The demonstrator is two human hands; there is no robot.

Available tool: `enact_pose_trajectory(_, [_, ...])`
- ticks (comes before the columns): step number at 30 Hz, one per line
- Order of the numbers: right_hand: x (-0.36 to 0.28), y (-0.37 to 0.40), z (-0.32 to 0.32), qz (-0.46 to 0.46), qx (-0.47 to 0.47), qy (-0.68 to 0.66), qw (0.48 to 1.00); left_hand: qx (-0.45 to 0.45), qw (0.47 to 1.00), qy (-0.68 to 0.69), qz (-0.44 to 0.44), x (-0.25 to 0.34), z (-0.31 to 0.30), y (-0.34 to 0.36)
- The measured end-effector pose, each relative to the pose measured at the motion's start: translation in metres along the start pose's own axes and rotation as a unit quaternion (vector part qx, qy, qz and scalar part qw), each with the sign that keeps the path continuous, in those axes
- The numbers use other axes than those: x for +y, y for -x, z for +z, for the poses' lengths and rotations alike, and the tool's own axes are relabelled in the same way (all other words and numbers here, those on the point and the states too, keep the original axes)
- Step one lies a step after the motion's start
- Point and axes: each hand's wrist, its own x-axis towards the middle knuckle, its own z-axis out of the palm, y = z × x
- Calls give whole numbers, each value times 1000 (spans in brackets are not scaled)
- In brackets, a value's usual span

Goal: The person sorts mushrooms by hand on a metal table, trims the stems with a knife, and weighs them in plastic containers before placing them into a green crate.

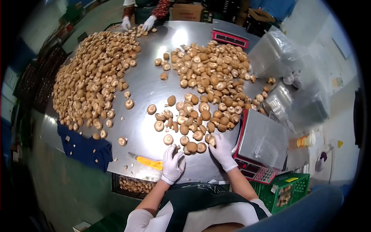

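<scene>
Steel is stretching across most of the view: a wide table (150, 83) strewn with mushrooms. At its near edge the person is leaning in, white sleeves and dark apron showing at the bottom.

The left hand (172, 163), gloved in white, is hovering just over the edge with its fingers loosely spread and nothing in them. A yellow knife (148, 162) is lying just beside it, to its left. The right hand (222, 150), also gloved, is lying palm down with its fingertips touching the nearest mushrooms (193, 129). It may be closing on one, but the glove is hiding the grip, so I cannot tell. Those mushrooms are sitting in a loose cluster between and just beyond the two hands.

A scale (259, 144) is standing just right of the right hand, and a green crate (288, 189) is sitting below it. A blue cloth (83, 150) is hanging over the left edge.

Farther out, a big heap (91, 77) is filling the left side, and a second heap (210, 73) is spreading across the centre right. Clear bags (276, 54) are piling up at the right. At the far end a co-worker's gloved hands (137, 24) are touching the big heap, near another scale (230, 35).
</scene>
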Motion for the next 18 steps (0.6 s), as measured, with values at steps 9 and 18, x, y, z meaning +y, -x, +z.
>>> enact_pose_trajectory(9, [-82, 34, -33, -230, -161, -272, 921, -54, 713, 602, -355, 29, -19, 52])
enact_pose_trajectory(18, [-14, -45, 18, -48, 22, -39, 998, 295, 868, 85, -390, -71, -134, 134])
